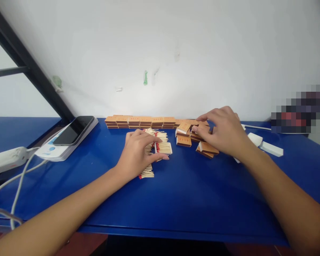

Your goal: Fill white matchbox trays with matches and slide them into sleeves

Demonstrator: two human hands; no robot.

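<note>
My left hand [137, 153] is closed round a small white matchbox tray [171, 148] filled with red-tipped matches, its thumb on the near side and its fingers on the far side. Loose matches [148, 173] lie in a heap under and behind this hand. Over a jumbled pile of orange-brown matchboxes [184, 141] hovers my right hand [222, 131], thumb and index finger apart with nothing seen between them. It partly hides the boxes beneath; whether the thumb touches one I cannot tell.
Stacked matchboxes [145, 121] form a long row against the white wall [160, 46]. At left, a phone [74, 130] rests on a white device [50, 151], near a power strip [8, 160] and cables. White pieces [271, 148] lie at right on the blue table [176, 206].
</note>
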